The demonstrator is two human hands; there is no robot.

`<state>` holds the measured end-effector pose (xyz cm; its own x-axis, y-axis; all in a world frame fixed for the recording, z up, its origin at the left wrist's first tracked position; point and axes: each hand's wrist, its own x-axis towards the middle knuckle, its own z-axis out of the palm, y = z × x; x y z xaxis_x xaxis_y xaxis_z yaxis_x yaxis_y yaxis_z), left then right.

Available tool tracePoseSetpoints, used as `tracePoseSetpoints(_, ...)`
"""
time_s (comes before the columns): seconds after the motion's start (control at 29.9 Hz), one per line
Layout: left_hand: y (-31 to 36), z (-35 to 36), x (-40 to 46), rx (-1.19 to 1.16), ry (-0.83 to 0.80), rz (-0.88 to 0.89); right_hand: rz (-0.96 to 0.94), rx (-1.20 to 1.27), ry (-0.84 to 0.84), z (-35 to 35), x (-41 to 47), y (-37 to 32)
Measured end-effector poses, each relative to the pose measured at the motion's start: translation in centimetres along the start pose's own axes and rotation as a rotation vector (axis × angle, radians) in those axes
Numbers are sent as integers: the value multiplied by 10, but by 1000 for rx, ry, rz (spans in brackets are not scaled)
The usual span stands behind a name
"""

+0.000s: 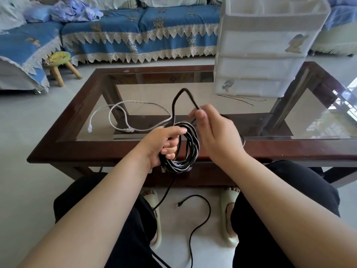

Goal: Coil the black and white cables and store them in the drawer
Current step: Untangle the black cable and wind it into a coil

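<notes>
My left hand point(164, 146) grips a coil of black cable point(190, 149) made of several loops, held above the table's near edge. My right hand point(214, 132) pinches a raised loop of the same black cable, which arches up between the hands. The loose end of the black cable trails down to the floor between my feet, ending in a plug. A white cable point(123, 117) lies loosely looped on the glass table top, left of the hands, untouched. A white plastic drawer unit point(266, 55) stands on the table's far right, its drawers closed.
The glass-topped wooden table point(96, 149) fills the middle. A blue-covered sofa point(135, 29) runs along the back, and a small green stool point(59, 62) stands at far left. A thin dark wire point(239, 99) lies in front of the drawer unit. My slippered feet rest below.
</notes>
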<state>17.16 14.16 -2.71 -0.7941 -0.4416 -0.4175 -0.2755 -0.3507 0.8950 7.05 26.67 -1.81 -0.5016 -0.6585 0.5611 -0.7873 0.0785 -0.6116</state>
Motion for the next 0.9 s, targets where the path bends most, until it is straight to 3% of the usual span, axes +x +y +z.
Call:
tracePoseSetpoints(0.17,0,-5,-1,-93,-131,13,185,205,161,-12,11,17)
tracePoseSetpoints(0.33,1,3,0,-74,-252,1,-26,176,201,-14,0,18)
tracePoseSetpoints(0.4,1,8,1,-89,-313,-23,-2,155,167,-13,-3,20)
tracePoseSetpoints(0.67,3,13,1,-130,-331,78,502,145,53,-23,10,42)
tracePoseSetpoints(0.9,5,18,-6,-161,-214,179,693,324,9,-16,13,57)
